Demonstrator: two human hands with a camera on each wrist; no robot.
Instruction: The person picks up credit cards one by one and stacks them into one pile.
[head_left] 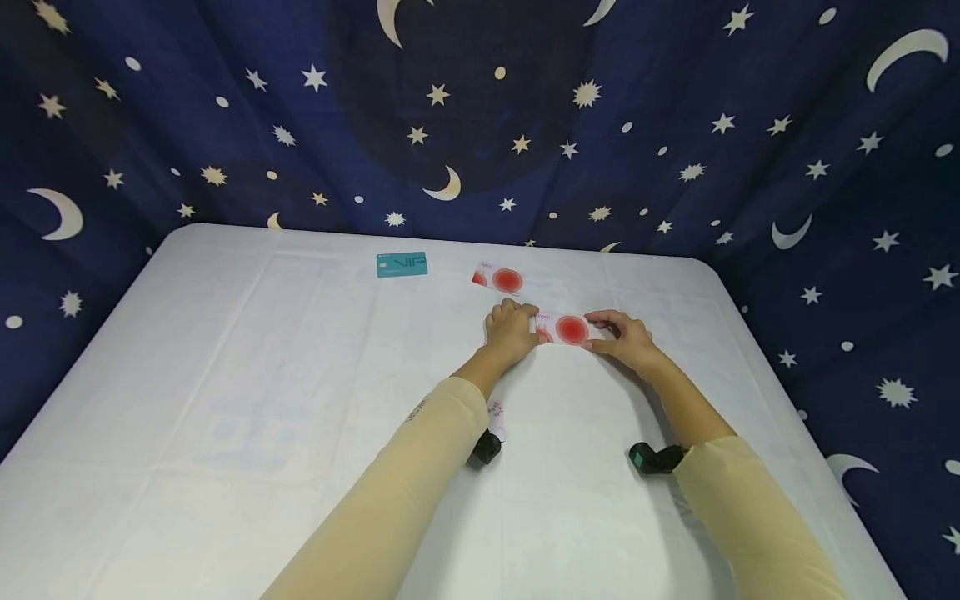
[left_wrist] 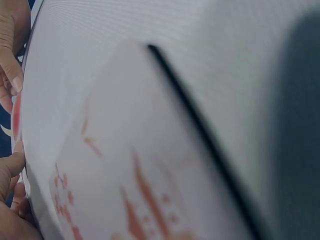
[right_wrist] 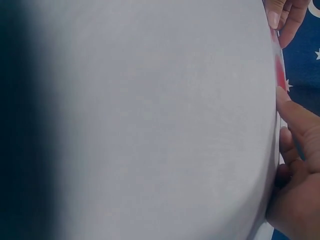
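Both hands hold a white and pink card [head_left: 572,329] with a big red circle, low over the white table. My left hand [head_left: 512,329] pinches its left end, fingers curled. At the right end, the thumb and fingers of my right hand [head_left: 628,340] grip the edges. Just behind the left hand lies a similar card [head_left: 504,278] with a red circle. In the left wrist view the held card [left_wrist: 17,117] shows only as a thin red strip between the hands, and in the right wrist view it is likewise seen nearly edge-on.
A teal card [head_left: 402,265] marked VIP lies towards the table's back edge. Another pale card with a pink pattern [head_left: 497,421] is partly hidden beneath the left forearm. Black wrist cameras [head_left: 657,458] hang under both sleeves. A dark blue curtain [head_left: 480,108] with stars surrounds the white table [head_left: 300,358].
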